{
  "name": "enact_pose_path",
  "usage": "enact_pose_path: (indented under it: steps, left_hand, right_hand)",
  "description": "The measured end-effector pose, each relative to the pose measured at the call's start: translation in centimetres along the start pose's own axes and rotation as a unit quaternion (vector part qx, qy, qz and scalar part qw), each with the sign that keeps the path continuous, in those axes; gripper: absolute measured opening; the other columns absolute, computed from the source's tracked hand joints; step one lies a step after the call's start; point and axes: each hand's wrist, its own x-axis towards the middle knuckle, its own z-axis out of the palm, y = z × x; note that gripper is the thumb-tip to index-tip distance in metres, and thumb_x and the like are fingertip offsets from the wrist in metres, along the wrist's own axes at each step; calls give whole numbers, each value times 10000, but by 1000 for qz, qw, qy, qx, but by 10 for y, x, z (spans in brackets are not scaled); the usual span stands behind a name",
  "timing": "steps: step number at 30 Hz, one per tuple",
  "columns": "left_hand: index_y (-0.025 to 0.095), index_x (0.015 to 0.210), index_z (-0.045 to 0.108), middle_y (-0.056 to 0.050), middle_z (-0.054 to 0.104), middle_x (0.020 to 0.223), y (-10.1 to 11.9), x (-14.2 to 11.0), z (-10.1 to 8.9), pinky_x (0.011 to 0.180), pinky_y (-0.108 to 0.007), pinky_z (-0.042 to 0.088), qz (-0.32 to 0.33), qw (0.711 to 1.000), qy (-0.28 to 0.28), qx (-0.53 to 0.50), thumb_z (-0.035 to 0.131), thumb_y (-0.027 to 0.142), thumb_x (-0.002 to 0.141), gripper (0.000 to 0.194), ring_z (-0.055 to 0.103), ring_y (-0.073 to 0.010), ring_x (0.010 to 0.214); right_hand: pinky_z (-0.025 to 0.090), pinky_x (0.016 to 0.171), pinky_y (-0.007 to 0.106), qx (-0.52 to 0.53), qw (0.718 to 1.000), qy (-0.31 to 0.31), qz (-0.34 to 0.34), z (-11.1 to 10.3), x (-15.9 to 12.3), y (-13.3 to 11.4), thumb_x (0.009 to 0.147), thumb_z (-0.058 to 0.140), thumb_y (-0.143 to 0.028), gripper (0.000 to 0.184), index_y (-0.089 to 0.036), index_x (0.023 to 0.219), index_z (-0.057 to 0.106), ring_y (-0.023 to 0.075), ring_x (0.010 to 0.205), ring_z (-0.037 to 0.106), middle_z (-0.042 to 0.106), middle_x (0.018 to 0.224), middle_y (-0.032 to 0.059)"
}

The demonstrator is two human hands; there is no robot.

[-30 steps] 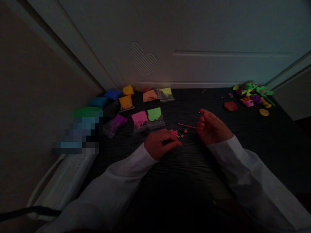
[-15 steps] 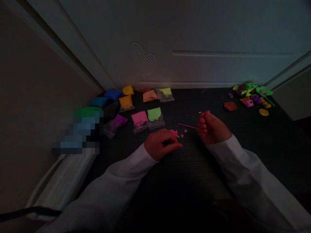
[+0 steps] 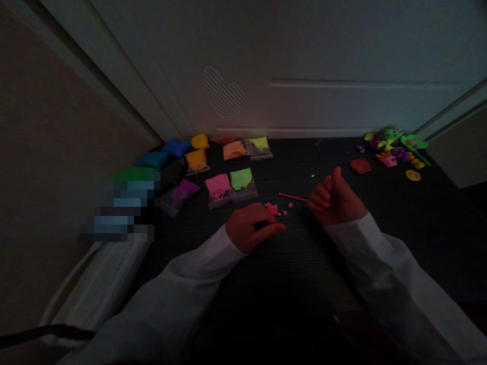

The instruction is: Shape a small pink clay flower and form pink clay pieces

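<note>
The left hand keeps a narrow grip, thumb and fingers slightly parted; pink bits lie just off it at two o'clock. The right hand curls, the stick at its nine o'clock; whether held, I cannot tell. A brushing finger could scatter the bits.

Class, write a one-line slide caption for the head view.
Left hand near small pink pieces; right hand by a pink stick.

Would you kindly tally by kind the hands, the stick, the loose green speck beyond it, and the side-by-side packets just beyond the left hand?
Left hand and right hand: 2
Stick: 1
Green speck: 1
Pink packet and light green packet: 2
Total: 6
</note>
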Motion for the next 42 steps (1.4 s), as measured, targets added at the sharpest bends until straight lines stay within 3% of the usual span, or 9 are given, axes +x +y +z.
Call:
enact_pose_path:
  steps: [5,10,14,19,23,28,33,37,42]
  left_hand:
    - [149,672,586,-10,581,658,-1,-1,1,612,-230,417,-11,1000,9,-6,546,327,679,183,509,-90,639]
    - [149,773,607,-24,630,728,-4,0,1,694,-239,425,33,999,-1,-25,520,240,714,139,533,-94,716]
    - [150,826,599,-29,635,781,-4,-1,1,706,-238,425,43,999,-1,-23,488,202,735,152,537,-91,739]
    - [140,724,584,-29,596,702,-1,-2,0,642,-241,429,-1,1000,6,-23,486,247,730,145,527,-98,681]
    - [136,673,566,-24,570,669,2,-2,-1,612,-238,424,-17,1000,12,-19,517,295,703,169,514,-95,641]
    - [147,730,584,-23,592,701,0,0,0,645,-242,426,12,1000,9,-23,533,274,695,141,517,-97,682]
    - [159,824,593,-26,624,763,-3,0,1,709,-258,427,42,999,5,-31,493,215,730,149,524,-99,747]
    - [148,770,593,-29,617,737,-1,0,0,679,-259,433,25,999,8,-33,488,227,731,137,525,-102,720]
    - [132,702,589,-34,596,687,1,0,-1,651,-256,426,6,1000,6,-23,540,273,691,149,516,-105,680]
  right_hand:
    - [265,374,182,2,1000,-8,-10,-5,0,2,656,581,-382,303,-185,539,382,38,366,332,366,426,-83]
    - [325,421,183,-18,1000,-5,-17,-7,1,5,620,630,-303,208,-190,596,457,37,420,399,439,482,-81]
    - [352,441,199,-30,999,18,-14,-6,1,5,654,585,-367,189,-200,646,498,43,426,410,456,491,-73]
    - [338,435,209,-31,999,12,-21,-4,1,3,689,512,-448,305,-193,552,416,52,412,381,389,450,-73]
    - [311,420,202,-44,998,7,-35,-5,0,3,645,579,-397,292,-195,558,387,51,416,362,361,466,-79]
    - [304,426,191,-53,998,7,-40,-4,0,4,600,637,-300,201,-207,633,461,49,444,364,369,491,-79]
    - [323,435,215,-62,997,28,-32,-2,1,4,672,534,-437,254,-205,600,457,59,427,353,349,471,-68]
    - [325,438,227,-77,996,25,-35,-3,1,3,673,517,-463,327,-197,539,384,63,423,351,334,470,-65]
    - [315,429,215,-90,995,18,-36,-4,1,3,600,620,-382,272,-207,579,413,61,432,352,347,483,-70]
